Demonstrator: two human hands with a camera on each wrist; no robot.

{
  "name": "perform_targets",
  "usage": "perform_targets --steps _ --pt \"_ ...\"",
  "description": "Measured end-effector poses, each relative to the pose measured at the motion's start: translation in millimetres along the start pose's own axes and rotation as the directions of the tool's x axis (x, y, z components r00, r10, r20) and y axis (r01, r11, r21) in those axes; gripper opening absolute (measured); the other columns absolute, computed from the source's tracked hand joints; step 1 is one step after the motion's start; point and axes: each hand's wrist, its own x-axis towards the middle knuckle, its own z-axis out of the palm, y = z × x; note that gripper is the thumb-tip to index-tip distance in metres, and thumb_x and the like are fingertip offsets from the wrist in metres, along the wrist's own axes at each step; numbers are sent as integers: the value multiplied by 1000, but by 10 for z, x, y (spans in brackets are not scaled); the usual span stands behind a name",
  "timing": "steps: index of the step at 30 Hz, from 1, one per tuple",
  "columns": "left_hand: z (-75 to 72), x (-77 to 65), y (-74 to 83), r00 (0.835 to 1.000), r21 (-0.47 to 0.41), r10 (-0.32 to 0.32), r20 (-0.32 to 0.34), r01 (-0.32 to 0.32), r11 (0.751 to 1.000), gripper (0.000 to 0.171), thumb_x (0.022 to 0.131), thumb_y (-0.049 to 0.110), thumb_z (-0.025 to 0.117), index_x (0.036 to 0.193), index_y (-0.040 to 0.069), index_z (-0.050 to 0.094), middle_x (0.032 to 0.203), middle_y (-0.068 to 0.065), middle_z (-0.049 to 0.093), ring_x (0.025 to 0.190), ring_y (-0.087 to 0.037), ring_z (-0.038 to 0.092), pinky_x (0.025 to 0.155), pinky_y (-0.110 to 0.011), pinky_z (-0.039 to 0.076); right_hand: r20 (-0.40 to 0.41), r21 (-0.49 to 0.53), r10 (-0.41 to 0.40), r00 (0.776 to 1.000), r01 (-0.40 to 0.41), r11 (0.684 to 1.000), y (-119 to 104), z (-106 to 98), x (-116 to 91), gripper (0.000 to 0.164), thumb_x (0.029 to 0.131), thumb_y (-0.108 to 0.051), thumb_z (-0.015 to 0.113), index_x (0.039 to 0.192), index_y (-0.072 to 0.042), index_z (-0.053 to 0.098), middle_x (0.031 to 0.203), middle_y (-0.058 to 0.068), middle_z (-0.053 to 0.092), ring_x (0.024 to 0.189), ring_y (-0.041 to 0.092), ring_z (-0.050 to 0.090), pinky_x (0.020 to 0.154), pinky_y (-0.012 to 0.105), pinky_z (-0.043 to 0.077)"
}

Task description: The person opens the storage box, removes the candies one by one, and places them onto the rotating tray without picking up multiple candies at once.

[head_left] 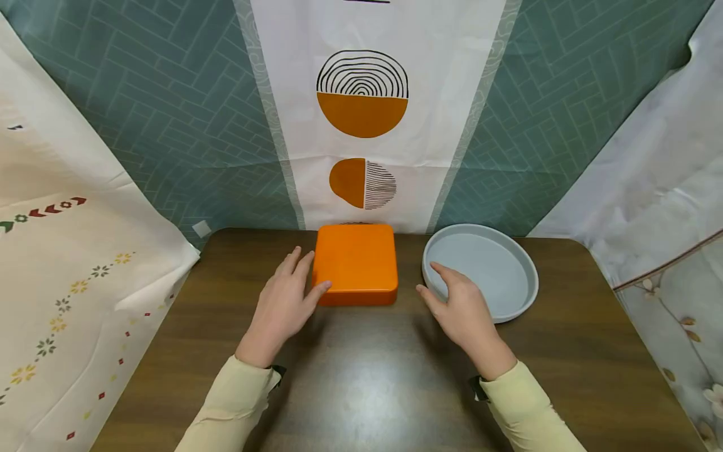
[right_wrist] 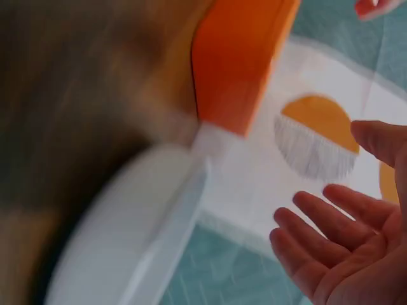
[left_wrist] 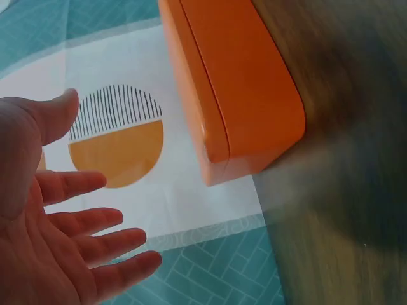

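Note:
An orange square box [head_left: 356, 260] with rounded corners sits near the table's back edge. A seam runs around its side in the left wrist view, where the box [left_wrist: 248, 82] shows large. Beside its left side is my left hand [head_left: 284, 298], fingers spread and thumb out; the left wrist view shows this hand [left_wrist: 70, 210] apart from the box. To the right stands a round light-grey tray [head_left: 486, 267] with a raised rim. My right hand [head_left: 460, 307] hovers at the tray's near-left rim, fingers extended toward the box and holding nothing.
All of this is on a dark brown wooden table [head_left: 361, 376]. Behind it hangs a green and white patterned cloth [head_left: 220, 113]. White printed cloths hang at the left [head_left: 73, 282] and right [head_left: 649, 207] sides.

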Motion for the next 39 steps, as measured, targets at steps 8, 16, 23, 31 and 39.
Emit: perform_targets --steps 8,16,23,31,39 --pt "84 113 40 995 18 67 69 -69 997 71 88 52 55 142 9 38 152 -14 29 137 -33 34 103 -55 38 126 98 92 988 -105 990 -132 452 45 91 76 -44 73 146 -5 29 147 12 38 131 29 43 103 47 42" --pt "192 193 30 991 58 113 76 -117 991 71 86 52 58 139 8 41 148 -15 36 136 -32 35 103 -53 39 192 131 142 971 -169 977 -115 732 129 103 71 -43 78 147 -1 23 149 18 32 134 33 39 106 47 38" --pt "299 286 54 977 93 186 100 -195 976 73 81 51 65 137 9 45 146 -15 40 137 -31 36 107 -49 37 201 156 161 966 -194 968 -93 853 178 100 69 -44 79 144 -1 29 147 17 38 133 31 40 106 47 39" --pt "418 402 66 960 135 241 144 -261 956 78 75 59 65 138 17 45 148 -14 36 139 -36 29 108 -53 34 209 179 199 957 -238 955 -78 942 228 114 63 -50 81 146 0 22 148 17 36 131 30 43 105 46 40" --pt "539 469 -15 977 99 115 180 -135 986 93 63 68 69 141 27 41 155 -18 16 139 -51 13 104 -62 32 197 187 196 961 -233 954 -29 1009 268 112 61 -53 81 145 -2 28 143 13 44 127 28 48 104 45 41"
